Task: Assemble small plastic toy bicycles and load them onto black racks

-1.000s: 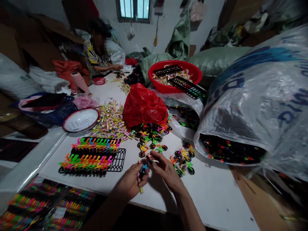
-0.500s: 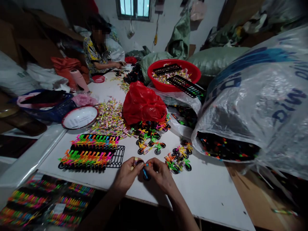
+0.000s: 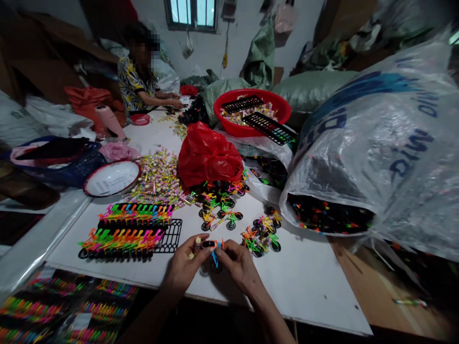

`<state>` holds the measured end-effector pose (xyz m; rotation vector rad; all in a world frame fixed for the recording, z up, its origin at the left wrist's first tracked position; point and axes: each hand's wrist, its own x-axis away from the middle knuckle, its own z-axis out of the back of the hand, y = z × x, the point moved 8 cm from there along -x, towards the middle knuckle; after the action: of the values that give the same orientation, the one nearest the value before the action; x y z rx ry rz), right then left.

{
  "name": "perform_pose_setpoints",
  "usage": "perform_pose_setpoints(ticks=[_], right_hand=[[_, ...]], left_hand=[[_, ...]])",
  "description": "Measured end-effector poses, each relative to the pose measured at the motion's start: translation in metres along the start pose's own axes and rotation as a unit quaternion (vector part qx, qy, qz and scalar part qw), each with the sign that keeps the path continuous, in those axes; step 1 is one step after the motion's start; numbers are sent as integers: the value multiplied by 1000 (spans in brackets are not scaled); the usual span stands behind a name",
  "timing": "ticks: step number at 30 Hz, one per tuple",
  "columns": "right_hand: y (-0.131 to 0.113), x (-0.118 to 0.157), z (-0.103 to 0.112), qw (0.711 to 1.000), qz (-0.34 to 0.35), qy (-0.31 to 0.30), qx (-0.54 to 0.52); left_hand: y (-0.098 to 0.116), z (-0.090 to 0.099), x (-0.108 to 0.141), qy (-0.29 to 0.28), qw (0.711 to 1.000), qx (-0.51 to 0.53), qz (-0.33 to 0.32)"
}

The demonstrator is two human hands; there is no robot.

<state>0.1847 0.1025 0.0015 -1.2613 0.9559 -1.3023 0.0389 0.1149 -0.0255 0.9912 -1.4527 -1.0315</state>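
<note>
My left hand [image 3: 185, 266] is pinched shut on a small wrapped candy stick [image 3: 196, 245]. My right hand [image 3: 238, 265] grips a small plastic toy bicycle [image 3: 215, 258] with a blue frame and black wheels, and the two hands nearly meet over it. Both hands hover just above the white work table [image 3: 304, 286]. Nearest to them lie loose neon toy bicycles [image 3: 261, 236] to the right and a black rack [image 3: 171, 236] of assembled bicycles to the left. My fingers partly hide the toy.
A heap of wrapped candy sticks [image 3: 158, 179] and a red plastic bag [image 3: 210, 157] sit farther up the table. A bulging clear sack [image 3: 369, 148] of toys lies on the right, a red basin [image 3: 251, 110] beyond. A co-worker [image 3: 138, 81] works at the far end.
The view has drifted slightly, shifting the table left. My hands have come closer together, with the candy stick held up in my left hand against the blue toy bicycle.
</note>
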Motion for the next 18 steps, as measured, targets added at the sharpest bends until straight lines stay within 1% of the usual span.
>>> perform_pose_setpoints(ticks=[3,5,7,10,12,14,16,18], right_hand=[[7,-4,5,1000,5,17,21],[17,-8,5,1000,-8,18,8],[24,-10,5,999,-21,29,-15],[17,-9,8,998,-19,46,-48],[9,-6,6,997,-22,24,-63],[6,-3,1,996,-42,-9,-79],[9,-1,-4,992,-68,-27,-103],[14,1,-10,988,-86,-29,-127]], left_hand=[[-21,2,1,-16,996,62,62],[-34,3,2,-21,994,59,87],[-41,2,3,-35,994,41,91],[-40,-3,2,-55,995,36,76],[-36,-6,1,-68,995,38,61],[-30,-9,0,-82,994,41,50],[-27,-12,2,-102,992,50,51],[-24,-12,5,-101,992,54,50]])
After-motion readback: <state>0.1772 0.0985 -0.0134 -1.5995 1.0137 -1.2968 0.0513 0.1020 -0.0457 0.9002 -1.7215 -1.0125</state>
